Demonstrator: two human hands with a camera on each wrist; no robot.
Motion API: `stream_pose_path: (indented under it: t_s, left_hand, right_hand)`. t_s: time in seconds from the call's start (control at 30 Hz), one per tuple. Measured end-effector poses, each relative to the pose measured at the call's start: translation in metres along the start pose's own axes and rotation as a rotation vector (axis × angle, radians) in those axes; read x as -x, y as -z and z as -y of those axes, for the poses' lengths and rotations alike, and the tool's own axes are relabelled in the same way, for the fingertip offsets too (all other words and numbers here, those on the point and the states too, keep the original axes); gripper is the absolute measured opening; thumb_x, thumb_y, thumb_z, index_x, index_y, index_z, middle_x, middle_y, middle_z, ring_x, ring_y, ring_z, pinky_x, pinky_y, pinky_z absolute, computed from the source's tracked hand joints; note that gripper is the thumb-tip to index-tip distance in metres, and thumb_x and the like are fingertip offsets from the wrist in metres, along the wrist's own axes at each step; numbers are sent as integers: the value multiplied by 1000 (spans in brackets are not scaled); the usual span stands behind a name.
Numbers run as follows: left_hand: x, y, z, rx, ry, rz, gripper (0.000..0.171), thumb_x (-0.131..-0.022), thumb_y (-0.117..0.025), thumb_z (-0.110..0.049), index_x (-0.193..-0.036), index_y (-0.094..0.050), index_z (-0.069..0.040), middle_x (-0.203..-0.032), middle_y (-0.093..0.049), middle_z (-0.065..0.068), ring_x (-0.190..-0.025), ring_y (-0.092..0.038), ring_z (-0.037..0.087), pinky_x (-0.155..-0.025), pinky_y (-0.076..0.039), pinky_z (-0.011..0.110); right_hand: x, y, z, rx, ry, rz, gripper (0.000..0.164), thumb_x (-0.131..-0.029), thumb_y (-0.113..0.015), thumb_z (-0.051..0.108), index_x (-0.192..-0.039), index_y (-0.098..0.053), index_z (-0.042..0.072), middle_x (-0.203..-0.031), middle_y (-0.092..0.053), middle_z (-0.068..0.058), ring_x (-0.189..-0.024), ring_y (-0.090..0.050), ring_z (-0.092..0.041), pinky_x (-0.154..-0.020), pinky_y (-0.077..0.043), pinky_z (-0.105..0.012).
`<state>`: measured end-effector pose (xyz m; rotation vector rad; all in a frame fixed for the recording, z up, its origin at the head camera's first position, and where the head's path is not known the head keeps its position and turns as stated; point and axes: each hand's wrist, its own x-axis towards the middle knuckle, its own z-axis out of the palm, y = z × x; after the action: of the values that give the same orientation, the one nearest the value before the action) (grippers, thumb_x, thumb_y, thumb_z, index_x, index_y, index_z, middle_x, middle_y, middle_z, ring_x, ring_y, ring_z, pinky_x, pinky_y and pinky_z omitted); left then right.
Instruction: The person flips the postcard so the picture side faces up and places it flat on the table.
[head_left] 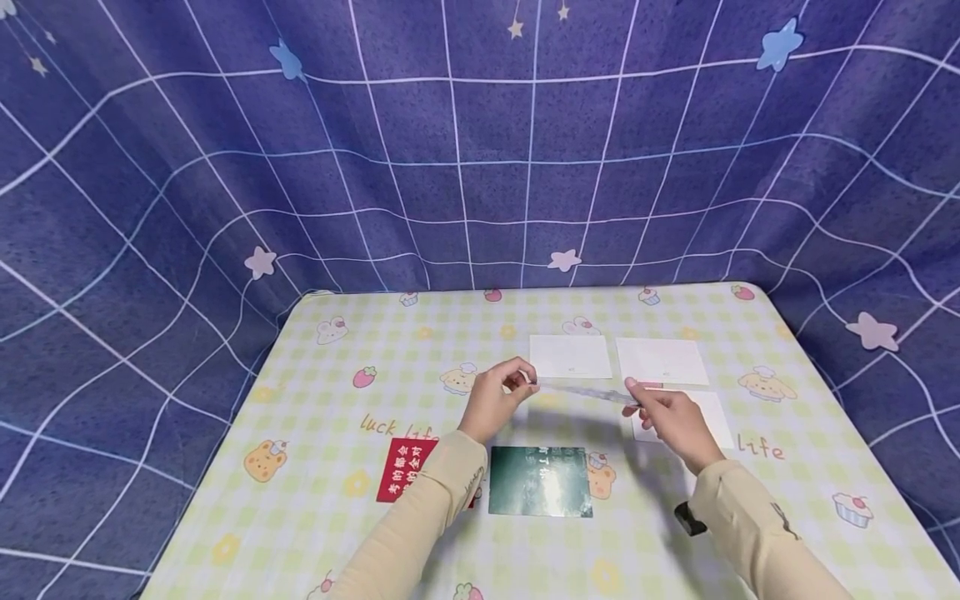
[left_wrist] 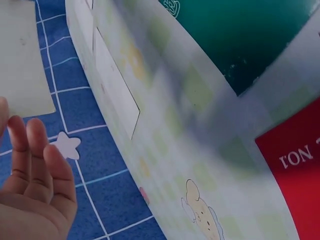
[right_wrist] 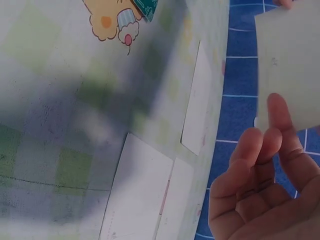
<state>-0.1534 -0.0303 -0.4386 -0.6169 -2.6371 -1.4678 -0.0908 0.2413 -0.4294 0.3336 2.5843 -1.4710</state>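
Note:
My left hand [head_left: 495,398] and right hand [head_left: 677,423] hold a thin card [head_left: 585,391] by its opposite ends, raised above the table. In the head view it appears almost edge-on. Its pale, nearly plain underside shows in the left wrist view [left_wrist: 22,60] and the right wrist view [right_wrist: 292,62]. Below the hands lies a glossy teal card [head_left: 540,483] with white characters. A red card [head_left: 403,467] with white writing is partly hidden by my left forearm. Near the right hand, a white card [head_left: 708,417] lies partly covered by it.
Two more white cards [head_left: 570,357] [head_left: 663,361] lie side by side toward the back of the table. A pastel checked cloth [head_left: 315,500] with cartoon prints covers the table. Blue grid-patterned curtains [head_left: 487,192] hang behind and at both sides.

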Motion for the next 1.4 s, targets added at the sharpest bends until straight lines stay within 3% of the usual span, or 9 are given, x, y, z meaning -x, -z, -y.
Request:
stream_pose_path:
  t_s: [0.13,0.23,0.47,0.6,0.73,0.9,1.0,1.17,1.4]
  left_hand:
    - [2,0,0,-52,-5,7,23,-88,-67,10,-93,-68,-12,-79,-64,0,-76,-62,16,-74,-52,28]
    - [3,0,-2,-81,23,24,24,-86,-67,11,-93,-68,-11,-79,-63,0,-76,-61,16,-73,-51,28]
    - [2,-3,-10,-195,172,52,17,-87,-78,-6,-92,-65,-15,-79,-63,-5,-68,-56,11,-63,-45,28]
    - [3,-3,-9,-241,185,103,13,-87,-78,-9,-94,-67,-13,-80,-66,-4,-66,-55,9,-61,-43,26]
    - [4,-3,-7,-234,148,142,17,-89,-68,0,-101,-71,-11,-83,-68,0,-70,-57,11,-64,-44,26]
    - [1,-4,-8,-219,194,148,17,-96,-59,-5,-105,-72,-12,-93,-71,4,-80,-63,19,-70,-48,33]
    - [0,-5,-9,-208,232,152,13,-99,-61,-18,-103,-71,-12,-93,-70,2,-82,-62,19,-73,-49,34]
    - [1,-9,-11,-204,249,140,26,-96,-71,-38,-93,-65,-12,-81,-62,-4,-70,-55,12,-66,-43,27]
    - [-1,-10,-13,-231,266,127,29,-92,-76,-39,-85,-61,-15,-74,-58,-6,-63,-50,10,-60,-39,26]
  right_hand:
    - [0,-1,-2,-24,1,13,52,-99,-59,52,-73,-63,8,-90,-68,-3,-76,-50,-17,-67,-38,-32]
    - [0,-2,-2,-23,17,13,47,-100,-61,48,-78,-67,7,-88,-70,-2,-86,-52,-21,-72,-38,-34]
    - [-2,-3,-6,-18,33,-37,45,-99,-63,48,-84,-71,6,-85,-63,-5,-83,-48,-23,-68,-37,-34]
    - [-2,-4,-8,-19,23,-50,46,-98,-63,49,-83,-71,7,-86,-63,-5,-82,-47,-22,-67,-36,-34]
    - [-3,-4,-9,-8,38,-65,45,-98,-64,48,-82,-69,7,-85,-62,-4,-84,-49,-22,-70,-36,-34]
    - [-3,-4,-9,-5,59,-80,45,-98,-65,46,-76,-63,7,-81,-57,-6,-79,-47,-22,-68,-36,-33]
    - [-3,-5,-8,-2,63,-80,46,-98,-65,46,-74,-61,6,-80,-57,-5,-77,-47,-21,-67,-36,-33]
    - [-2,-6,-6,3,68,-80,50,-99,-64,45,-75,-59,2,-79,-57,-7,-76,-47,-21,-67,-36,-33]
    - [-1,-7,-5,11,54,-81,53,-98,-65,47,-73,-58,1,-79,-57,-7,-74,-45,-21,-64,-35,-33]
